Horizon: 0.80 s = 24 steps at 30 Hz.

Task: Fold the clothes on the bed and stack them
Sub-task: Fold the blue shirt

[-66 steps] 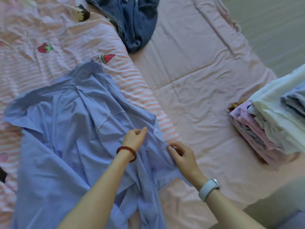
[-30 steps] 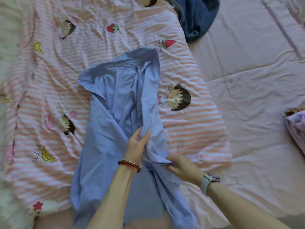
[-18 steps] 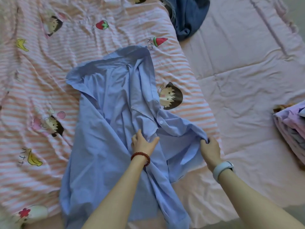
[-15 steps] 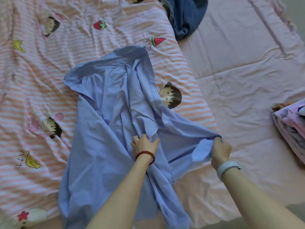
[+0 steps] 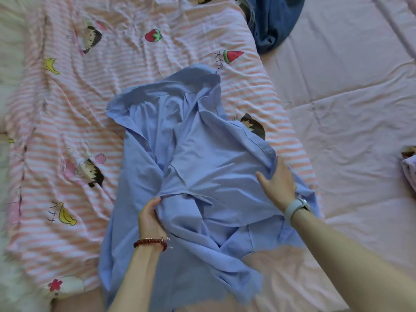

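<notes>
The light blue shirt (image 5: 202, 176) lies rumpled across the striped cartoon-print quilt (image 5: 67, 109) on the bed, collar at the far end, hem spilling toward the near edge. The left hand (image 5: 149, 218) grips a bunched fold near the shirt's middle, fingers curled into the cloth; the right hand (image 5: 278, 182) lies flat with fingers spread on the shirt's right side, holding nothing. The bunch under the left hand could get trapped into the fold as a lasting crease, and the loose near hem may drag off the bed if pulled. The sleeves cannot be made out among the folds. A dark blue garment (image 5: 272, 21) is cut off at the far edge, and the folded stack (image 5: 408, 167) barely shows at right.
</notes>
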Each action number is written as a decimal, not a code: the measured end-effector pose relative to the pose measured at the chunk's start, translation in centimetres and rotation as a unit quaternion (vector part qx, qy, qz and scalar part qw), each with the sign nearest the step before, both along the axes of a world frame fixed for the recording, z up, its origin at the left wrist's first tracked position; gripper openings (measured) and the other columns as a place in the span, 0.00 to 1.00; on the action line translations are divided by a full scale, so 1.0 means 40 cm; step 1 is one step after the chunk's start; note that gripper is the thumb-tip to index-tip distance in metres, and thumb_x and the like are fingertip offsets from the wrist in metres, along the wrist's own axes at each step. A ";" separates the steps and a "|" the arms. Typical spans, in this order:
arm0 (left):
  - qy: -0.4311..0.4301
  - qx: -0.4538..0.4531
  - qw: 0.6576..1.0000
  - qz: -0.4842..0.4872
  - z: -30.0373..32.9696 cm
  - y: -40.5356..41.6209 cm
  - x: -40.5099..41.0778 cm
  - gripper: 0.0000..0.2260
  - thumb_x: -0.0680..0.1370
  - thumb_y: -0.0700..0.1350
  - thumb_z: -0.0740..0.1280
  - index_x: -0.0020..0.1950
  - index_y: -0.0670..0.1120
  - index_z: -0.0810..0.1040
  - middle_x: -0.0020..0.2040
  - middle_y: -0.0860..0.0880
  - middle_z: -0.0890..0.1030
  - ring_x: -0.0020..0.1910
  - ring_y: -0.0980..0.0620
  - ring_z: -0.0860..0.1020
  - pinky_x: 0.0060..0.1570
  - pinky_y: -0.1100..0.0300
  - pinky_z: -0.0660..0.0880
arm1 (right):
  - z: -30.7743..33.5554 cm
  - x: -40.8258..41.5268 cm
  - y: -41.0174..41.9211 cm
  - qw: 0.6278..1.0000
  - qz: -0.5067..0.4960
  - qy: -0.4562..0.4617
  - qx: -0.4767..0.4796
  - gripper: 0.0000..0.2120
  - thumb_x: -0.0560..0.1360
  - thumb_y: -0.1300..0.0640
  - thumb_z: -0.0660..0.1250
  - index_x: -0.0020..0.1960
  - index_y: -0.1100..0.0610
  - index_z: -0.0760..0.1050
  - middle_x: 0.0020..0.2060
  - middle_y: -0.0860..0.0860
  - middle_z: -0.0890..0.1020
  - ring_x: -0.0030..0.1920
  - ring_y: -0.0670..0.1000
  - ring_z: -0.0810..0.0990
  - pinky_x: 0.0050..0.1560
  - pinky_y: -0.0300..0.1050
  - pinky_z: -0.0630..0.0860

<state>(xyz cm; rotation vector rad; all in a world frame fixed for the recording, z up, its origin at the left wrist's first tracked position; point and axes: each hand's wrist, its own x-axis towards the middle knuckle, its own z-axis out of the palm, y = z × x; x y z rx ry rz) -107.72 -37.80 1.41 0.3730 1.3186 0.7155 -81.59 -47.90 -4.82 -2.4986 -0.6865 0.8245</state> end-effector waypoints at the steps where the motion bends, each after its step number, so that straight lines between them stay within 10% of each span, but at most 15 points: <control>1: 0.043 0.017 0.999 0.003 -0.007 0.010 -0.013 0.12 0.75 0.45 0.62 0.48 0.39 0.81 0.50 0.41 0.82 0.52 0.44 0.80 0.57 0.52 0.73 | -0.003 0.007 0.013 0.999 -0.016 0.007 -0.027 0.33 0.73 0.45 0.64 0.71 0.59 0.59 0.67 0.59 0.68 0.67 0.61 0.65 0.63 0.63 0.65; 6: 0.327 0.102 0.915 -0.213 -0.006 0.015 0.003 0.04 0.76 0.39 0.66 0.49 0.43 0.72 0.47 0.46 0.76 0.48 0.47 0.75 0.46 0.59 0.69 | 0.020 0.040 0.052 0.997 -0.026 0.053 -0.055 0.15 0.75 0.58 0.59 0.61 0.60 0.68 0.56 0.63 0.76 0.56 0.65 0.73 0.56 0.56 0.70; 9: 0.297 0.145 0.920 -0.211 -0.002 0.010 0.029 0.14 0.77 0.38 0.65 0.60 0.46 0.69 0.56 0.50 0.72 0.57 0.52 0.71 0.54 0.62 0.67 | 0.083 -0.036 0.057 0.996 0.014 0.016 0.092 0.17 0.74 0.61 0.59 0.62 0.60 0.71 0.45 0.61 0.78 0.46 0.63 0.76 0.44 0.49 0.67; 15: 0.299 0.209 0.891 -0.270 0.004 0.058 0.069 0.25 0.73 0.57 0.68 0.64 0.43 0.74 0.69 0.44 0.65 0.71 0.48 0.61 0.70 0.56 0.58 | 0.141 -0.289 -0.064 0.852 0.497 0.145 0.080 0.24 0.72 0.56 0.55 0.67 0.46 0.72 0.58 0.50 0.80 0.55 0.52 0.77 0.52 0.43 0.70; 20: 0.499 0.165 0.683 -0.507 -0.031 0.045 0.163 0.40 0.69 0.66 0.67 0.73 0.46 0.61 0.76 0.45 0.52 0.75 0.45 0.50 0.71 0.48 0.51 | 0.102 -0.289 -0.094 0.899 0.393 0.189 0.040 0.23 0.71 0.44 0.55 0.64 0.47 0.74 0.42 0.48 0.79 0.45 0.46 0.75 0.49 0.42 0.71; 24: 0.572 0.080 0.740 -0.344 -0.063 0.036 0.173 0.34 0.69 0.56 0.71 0.67 0.40 0.63 0.67 0.41 0.63 0.66 0.41 0.63 0.58 0.49 0.66 | 0.076 -0.233 -0.083 0.954 0.260 0.124 0.084 0.26 0.71 0.45 0.52 0.61 0.54 0.77 0.40 0.46 0.76 0.43 0.47 0.75 0.49 0.44 0.72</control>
